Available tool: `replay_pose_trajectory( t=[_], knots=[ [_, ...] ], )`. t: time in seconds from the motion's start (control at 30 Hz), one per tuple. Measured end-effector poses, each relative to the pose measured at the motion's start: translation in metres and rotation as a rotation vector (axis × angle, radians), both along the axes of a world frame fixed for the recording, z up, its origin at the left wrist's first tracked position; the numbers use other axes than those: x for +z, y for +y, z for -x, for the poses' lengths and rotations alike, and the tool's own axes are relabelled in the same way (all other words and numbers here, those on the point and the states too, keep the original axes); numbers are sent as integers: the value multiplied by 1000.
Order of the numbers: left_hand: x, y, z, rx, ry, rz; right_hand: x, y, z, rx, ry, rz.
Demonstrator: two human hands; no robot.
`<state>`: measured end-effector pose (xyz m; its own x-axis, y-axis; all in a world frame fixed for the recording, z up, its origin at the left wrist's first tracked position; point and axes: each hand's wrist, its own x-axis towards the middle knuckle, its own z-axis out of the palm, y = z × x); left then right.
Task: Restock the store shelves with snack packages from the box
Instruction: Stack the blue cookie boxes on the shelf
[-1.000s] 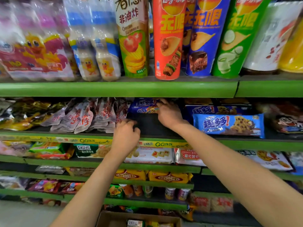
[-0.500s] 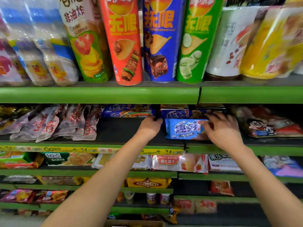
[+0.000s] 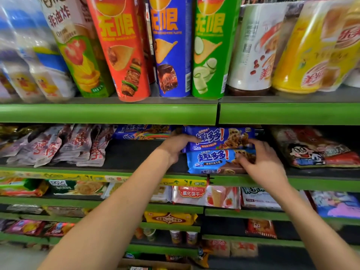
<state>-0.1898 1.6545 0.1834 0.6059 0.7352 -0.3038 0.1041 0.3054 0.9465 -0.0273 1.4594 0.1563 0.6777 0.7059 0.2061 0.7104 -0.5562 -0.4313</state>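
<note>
Two blue cookie packages lie stacked on the second shelf (image 3: 136, 158). The darker blue cookie package (image 3: 218, 138) sits on top, and my left hand (image 3: 175, 147) grips its left end. My right hand (image 3: 261, 160) holds the right ends of that package and of the lighter blue cookie package (image 3: 210, 161) under it, fingers curled over the wrappers. More blue cookie packages (image 3: 142, 132) lie further back on the left. The box (image 3: 155, 266) shows only as a cardboard edge at the bottom.
Tall chip tubes (image 3: 171, 47) and bottles stand on the top shelf above. Pale snack pouches (image 3: 58, 147) lie left on the second shelf, a cartoon-printed bag (image 3: 311, 151) to the right. Lower shelves hold biscuit packs (image 3: 206, 196) and small cups.
The view has shifted right and closer. A darker blue package now lies on top of the lighter one, both hands at its ends; before, my hands flanked the lighter package alone.
</note>
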Motion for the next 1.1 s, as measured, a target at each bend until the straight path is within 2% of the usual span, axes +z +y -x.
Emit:
replay_pose_trajectory(
  t=[0.13,0.2,0.27,0.37,0.53,0.73,0.87,0.97,1.1],
  knots=[
    [9,2,21,145,-162,-28,1,0,12,-44,-199,-74],
    [11,9,42,196,-234,-1,4,2,24,7,-323,-148],
    [10,18,70,212,-292,24,10,5,41,122,-337,-228],
    [4,27,118,262,-387,93,14,13,76,297,-186,-341],
    [-8,37,191,290,-382,58,10,35,134,404,138,-287],
    [-22,49,232,261,-344,77,9,92,171,395,363,-176],
    [-21,63,237,243,-351,66,9,130,177,309,493,-281],
    [-24,71,240,154,-204,-49,2,144,173,258,555,-363],
    [-29,83,247,-131,271,-411,-9,143,170,236,574,-323]
  ],
)
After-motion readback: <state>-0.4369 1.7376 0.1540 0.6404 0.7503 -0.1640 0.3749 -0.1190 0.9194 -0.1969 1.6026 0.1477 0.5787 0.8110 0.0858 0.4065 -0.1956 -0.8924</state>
